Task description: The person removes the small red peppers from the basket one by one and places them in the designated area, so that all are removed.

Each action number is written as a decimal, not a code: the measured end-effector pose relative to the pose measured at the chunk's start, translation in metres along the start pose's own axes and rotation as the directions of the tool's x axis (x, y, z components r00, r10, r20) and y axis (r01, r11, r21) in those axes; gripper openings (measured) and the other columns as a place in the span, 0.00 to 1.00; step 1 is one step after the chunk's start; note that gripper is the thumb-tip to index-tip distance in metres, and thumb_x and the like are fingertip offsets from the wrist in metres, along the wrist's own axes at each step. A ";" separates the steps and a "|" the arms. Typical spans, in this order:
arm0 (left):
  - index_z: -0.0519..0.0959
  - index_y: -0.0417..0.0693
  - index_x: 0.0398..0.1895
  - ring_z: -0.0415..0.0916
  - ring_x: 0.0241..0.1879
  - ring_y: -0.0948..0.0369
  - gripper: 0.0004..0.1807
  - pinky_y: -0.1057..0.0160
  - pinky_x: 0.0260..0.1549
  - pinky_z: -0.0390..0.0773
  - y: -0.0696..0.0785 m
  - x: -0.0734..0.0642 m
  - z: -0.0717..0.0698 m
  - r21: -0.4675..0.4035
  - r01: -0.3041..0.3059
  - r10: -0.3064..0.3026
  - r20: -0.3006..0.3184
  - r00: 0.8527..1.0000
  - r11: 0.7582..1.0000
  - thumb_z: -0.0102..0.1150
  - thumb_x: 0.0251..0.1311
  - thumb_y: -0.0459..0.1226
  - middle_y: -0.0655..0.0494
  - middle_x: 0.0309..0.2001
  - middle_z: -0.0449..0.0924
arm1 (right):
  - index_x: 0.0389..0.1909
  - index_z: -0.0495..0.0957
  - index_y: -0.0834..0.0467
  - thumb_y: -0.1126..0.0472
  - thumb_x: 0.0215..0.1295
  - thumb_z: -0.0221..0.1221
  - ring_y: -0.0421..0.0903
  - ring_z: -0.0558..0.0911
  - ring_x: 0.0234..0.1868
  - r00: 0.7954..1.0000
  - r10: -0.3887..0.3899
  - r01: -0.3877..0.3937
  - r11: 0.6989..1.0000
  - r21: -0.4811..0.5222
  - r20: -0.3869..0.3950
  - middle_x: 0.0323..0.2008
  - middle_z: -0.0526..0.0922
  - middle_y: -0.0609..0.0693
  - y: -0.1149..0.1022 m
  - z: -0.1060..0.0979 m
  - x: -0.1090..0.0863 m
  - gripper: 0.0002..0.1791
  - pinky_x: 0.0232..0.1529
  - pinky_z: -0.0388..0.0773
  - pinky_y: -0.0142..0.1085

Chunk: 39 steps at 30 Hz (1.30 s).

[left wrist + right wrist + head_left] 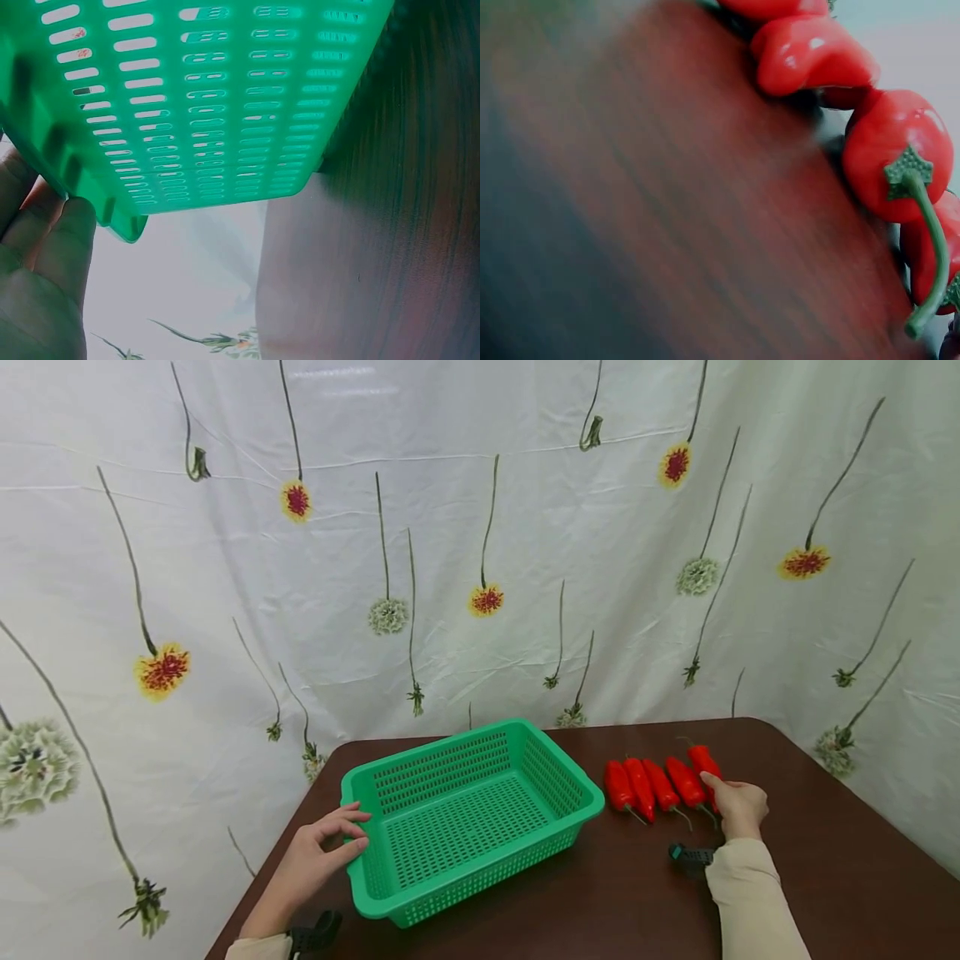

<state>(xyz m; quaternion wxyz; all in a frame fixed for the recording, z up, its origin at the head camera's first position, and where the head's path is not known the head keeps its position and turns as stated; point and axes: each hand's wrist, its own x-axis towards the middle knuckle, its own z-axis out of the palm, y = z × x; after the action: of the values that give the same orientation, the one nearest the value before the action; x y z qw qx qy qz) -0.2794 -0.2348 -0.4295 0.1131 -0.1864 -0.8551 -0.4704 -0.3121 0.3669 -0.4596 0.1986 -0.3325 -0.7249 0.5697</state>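
Note:
A green slotted plastic basket [480, 885] stands on the brown table. At its left rim is my left hand [318, 852], fingers loosely bent with a gap between thumb and fingers. In the left wrist view its fingertips [77, 214] reach the outside of the basket's rim [124, 225]; whether they press on it is hard to tell. My right hand [738, 802] pinches the rightmost red pepper [703, 762] between thumb and fingers. Several more red peppers [651, 785] with green stems lie in a row just left of it. The right wrist view shows peppers [896, 157] but no hand.
The dark brown table [600, 902] extends in front of the basket and peppers. A white curtain [450, 527] with printed flowers hangs behind its far edge. Black straps with small devices [690, 856] sit at both wrists.

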 end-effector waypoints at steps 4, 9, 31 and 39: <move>0.85 0.43 0.37 0.59 0.60 0.90 0.08 0.76 0.54 0.71 0.001 0.001 0.000 0.001 -0.009 0.009 -0.005 1.000 1.000 0.65 0.65 0.39 0.42 0.59 0.81 | 0.57 0.73 0.77 0.49 0.65 0.64 0.68 0.64 0.62 0.999 -0.026 0.025 1.000 -0.010 -0.025 0.58 0.70 0.72 -0.001 0.002 0.000 0.35 0.57 0.71 0.56; 0.85 0.41 0.37 0.59 0.60 0.91 0.08 0.77 0.53 0.71 -0.001 0.001 0.000 -0.014 -0.016 0.016 -0.005 1.000 1.000 0.64 0.65 0.38 0.39 0.59 0.80 | 0.55 0.74 0.78 0.50 0.65 0.64 0.70 0.64 0.63 0.998 -0.050 0.048 0.997 -0.056 -0.034 0.58 0.71 0.75 -0.003 0.003 -0.002 0.34 0.59 0.69 0.57; 0.85 0.42 0.36 0.59 0.60 0.91 0.07 0.76 0.52 0.72 -0.003 -0.002 0.002 -0.016 -0.037 0.037 0.001 0.999 0.999 0.64 0.65 0.38 0.38 0.58 0.80 | 0.47 0.79 0.78 0.50 0.64 0.62 0.72 0.69 0.55 0.989 -0.149 0.141 0.965 -0.220 -0.018 0.53 0.78 0.75 0.002 0.002 -0.002 0.31 0.55 0.70 0.59; 0.85 0.43 0.36 0.59 0.60 0.90 0.07 0.73 0.53 0.74 -0.001 -0.001 0.001 -0.006 -0.028 0.028 -0.001 1.000 1.000 0.64 0.65 0.38 0.40 0.58 0.80 | 0.46 0.79 0.79 0.52 0.64 0.61 0.72 0.70 0.53 0.985 -0.171 0.164 0.957 -0.241 -0.011 0.49 0.79 0.76 0.003 0.002 -0.002 0.29 0.53 0.71 0.60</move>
<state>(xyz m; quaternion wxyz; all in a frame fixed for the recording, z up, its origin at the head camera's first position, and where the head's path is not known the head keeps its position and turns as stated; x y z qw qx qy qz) -0.2789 -0.2348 -0.4305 0.1195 -0.1985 -0.8509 -0.4714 -0.3114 0.3640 -0.4628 0.2161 -0.3004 -0.8106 0.4539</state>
